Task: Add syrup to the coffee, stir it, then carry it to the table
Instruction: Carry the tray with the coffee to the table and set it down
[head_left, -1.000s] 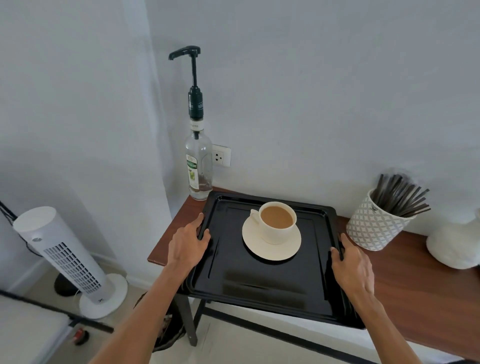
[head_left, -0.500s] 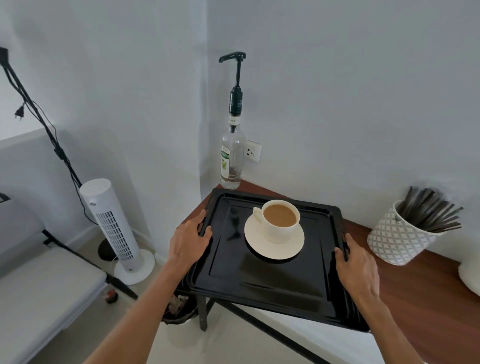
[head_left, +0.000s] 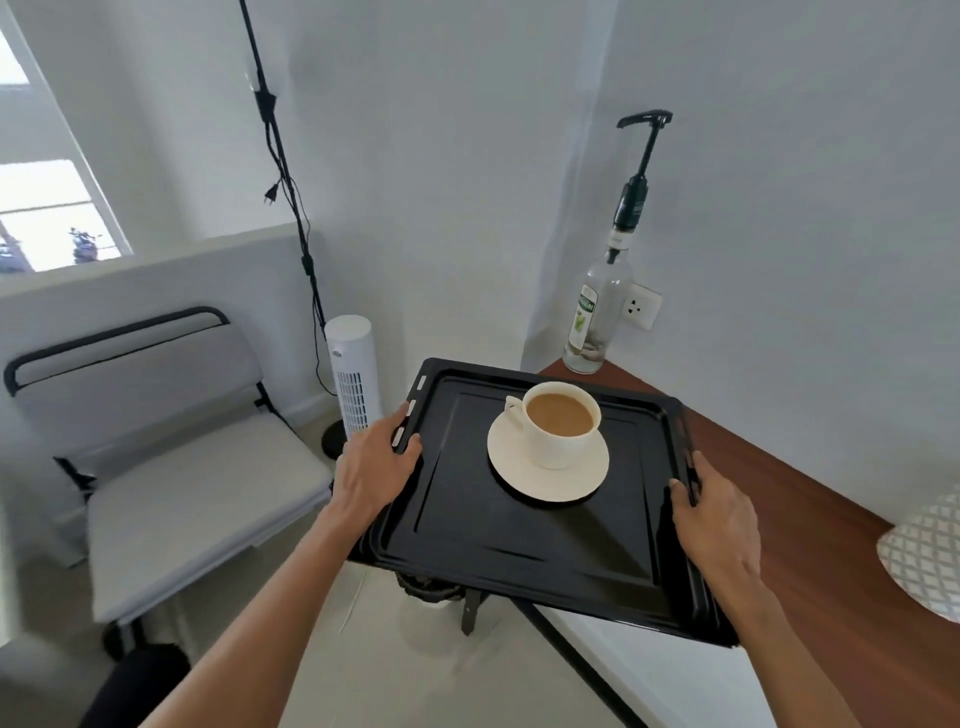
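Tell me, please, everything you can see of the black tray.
The black tray is a glossy, rectangular pan, metal by the look, with a raised rim and slots along its left edge. It is held roughly level, partly past the wooden counter's end. The left hand grips its left rim, the right hand its right. A cream saucer with a cup of milky coffee sits on it.

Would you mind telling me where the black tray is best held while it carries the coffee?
Grip the tray by its raised rims on the two short sides, one hand from each side, as the left hand and right hand do. The rims give fingers a lip, and the cup on its saucer sits between them, likely keeping the load balanced.
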